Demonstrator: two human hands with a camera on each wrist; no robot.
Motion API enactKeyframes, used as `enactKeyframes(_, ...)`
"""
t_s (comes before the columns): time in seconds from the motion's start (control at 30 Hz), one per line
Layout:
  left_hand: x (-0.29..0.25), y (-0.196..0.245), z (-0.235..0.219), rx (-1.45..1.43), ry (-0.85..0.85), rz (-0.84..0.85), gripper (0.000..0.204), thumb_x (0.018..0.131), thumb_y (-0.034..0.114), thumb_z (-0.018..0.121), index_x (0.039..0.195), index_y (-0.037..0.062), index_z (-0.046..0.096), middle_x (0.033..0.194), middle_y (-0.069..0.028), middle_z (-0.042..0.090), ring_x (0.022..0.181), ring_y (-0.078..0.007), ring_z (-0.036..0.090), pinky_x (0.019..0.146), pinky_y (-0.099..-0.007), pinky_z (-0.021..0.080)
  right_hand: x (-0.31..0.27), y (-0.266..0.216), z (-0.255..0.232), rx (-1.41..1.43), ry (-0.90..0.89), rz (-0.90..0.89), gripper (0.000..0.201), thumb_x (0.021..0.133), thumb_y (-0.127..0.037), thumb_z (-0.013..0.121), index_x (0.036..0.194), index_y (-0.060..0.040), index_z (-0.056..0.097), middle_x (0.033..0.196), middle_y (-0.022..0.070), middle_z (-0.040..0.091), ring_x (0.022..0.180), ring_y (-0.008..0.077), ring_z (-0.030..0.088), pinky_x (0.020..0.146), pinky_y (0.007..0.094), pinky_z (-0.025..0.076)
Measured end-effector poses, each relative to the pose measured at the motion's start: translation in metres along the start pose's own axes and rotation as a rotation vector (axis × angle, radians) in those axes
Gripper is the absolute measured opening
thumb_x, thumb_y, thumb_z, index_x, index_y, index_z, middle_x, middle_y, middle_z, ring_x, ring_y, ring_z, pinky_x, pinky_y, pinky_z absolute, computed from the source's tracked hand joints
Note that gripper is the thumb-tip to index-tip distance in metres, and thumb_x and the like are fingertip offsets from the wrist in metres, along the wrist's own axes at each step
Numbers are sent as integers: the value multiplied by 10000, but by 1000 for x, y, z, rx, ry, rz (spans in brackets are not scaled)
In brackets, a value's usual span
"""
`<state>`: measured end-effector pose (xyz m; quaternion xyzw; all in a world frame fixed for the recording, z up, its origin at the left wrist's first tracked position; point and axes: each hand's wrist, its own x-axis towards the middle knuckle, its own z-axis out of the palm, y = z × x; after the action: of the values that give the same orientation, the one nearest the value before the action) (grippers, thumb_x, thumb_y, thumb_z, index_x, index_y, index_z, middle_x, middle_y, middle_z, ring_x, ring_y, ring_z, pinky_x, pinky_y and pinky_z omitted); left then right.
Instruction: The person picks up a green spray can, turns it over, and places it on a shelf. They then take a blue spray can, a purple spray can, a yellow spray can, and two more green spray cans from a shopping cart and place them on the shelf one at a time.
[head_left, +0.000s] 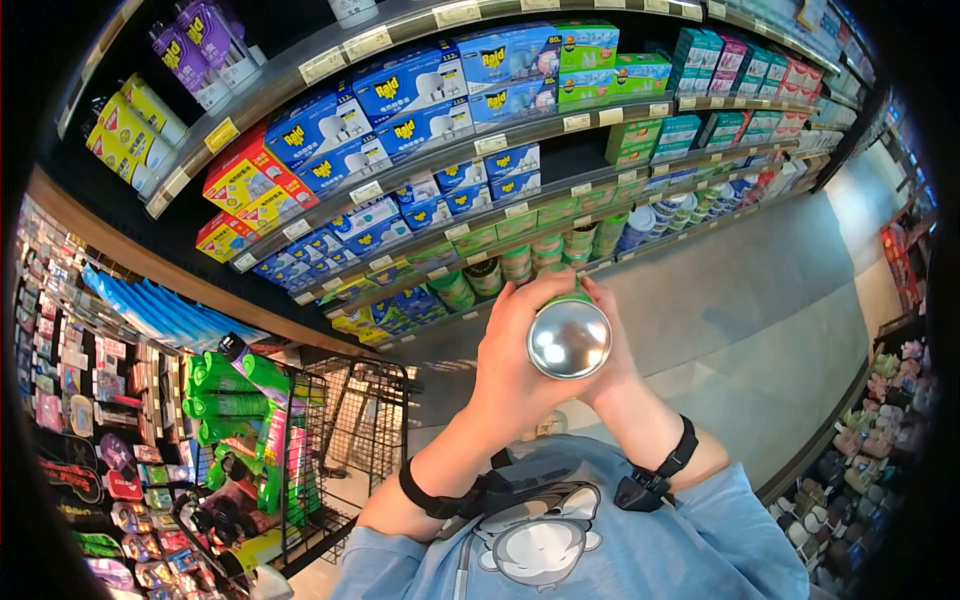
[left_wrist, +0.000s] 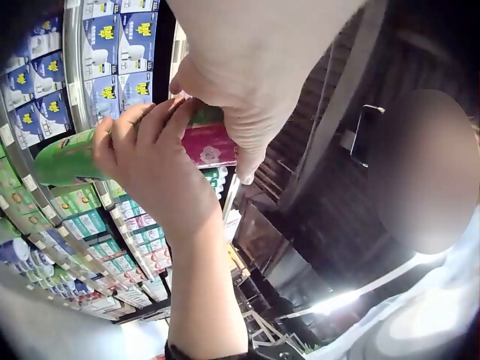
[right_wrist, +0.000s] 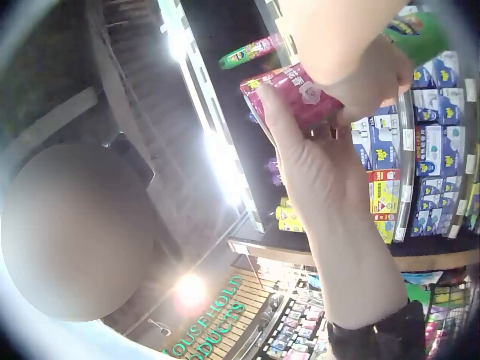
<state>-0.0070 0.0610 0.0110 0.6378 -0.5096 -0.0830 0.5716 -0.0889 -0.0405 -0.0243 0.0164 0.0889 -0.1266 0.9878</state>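
Both hands grip one spray can (head_left: 570, 338), its bare silver base turned up toward the head view. My left hand (head_left: 508, 350) wraps it from the left, and my right hand (head_left: 612, 345) closes on it from the right. In the left wrist view the spray can (left_wrist: 71, 157) shows a green upper part and a pink label with a white flower. Fingers of my right hand (left_wrist: 150, 142) curl round the green part there. In the right wrist view the thumb of my left hand (right_wrist: 304, 161) lies along the pink end; the can's middle is hidden by hands.
A shelf unit ahead holds blue boxes (head_left: 410, 85), red-yellow boxes (head_left: 255, 190) and tins (head_left: 640, 228). A black wire cart (head_left: 345, 440) with several green spray cans (head_left: 230, 405) stands at lower left. Hanging goods line the left side, and a plush display (head_left: 860, 440) stands right of the aisle floor (head_left: 720, 340).
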Motion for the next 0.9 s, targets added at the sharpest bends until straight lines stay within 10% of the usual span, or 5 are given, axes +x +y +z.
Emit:
enactKeyframes(0.27, 17, 22, 12, 59, -231, 179, 752, 534, 149, 881, 1221, 176, 575, 1242, -31, 630, 1236, -270, 559, 1117, -601, 260, -16, -20, -16, -145, 18, -125, 451, 937, -503, 465, 1101, -104, 596, 1105, 82, 647, 1023, 215, 640, 895, 373, 524)
enactKeyframes(0.9, 22, 33, 37, 44, -294, 161, 695, 549, 144, 840, 1189, 165, 570, 1191, -52, 628, 1191, -298, 567, 1101, -610, 271, -29, -38, -38, -150, -10, -156, 435, 948, -483, 467, 1119, -102, 588, 1111, 80, 647, 1039, 210, 639, 911, 367, 523)
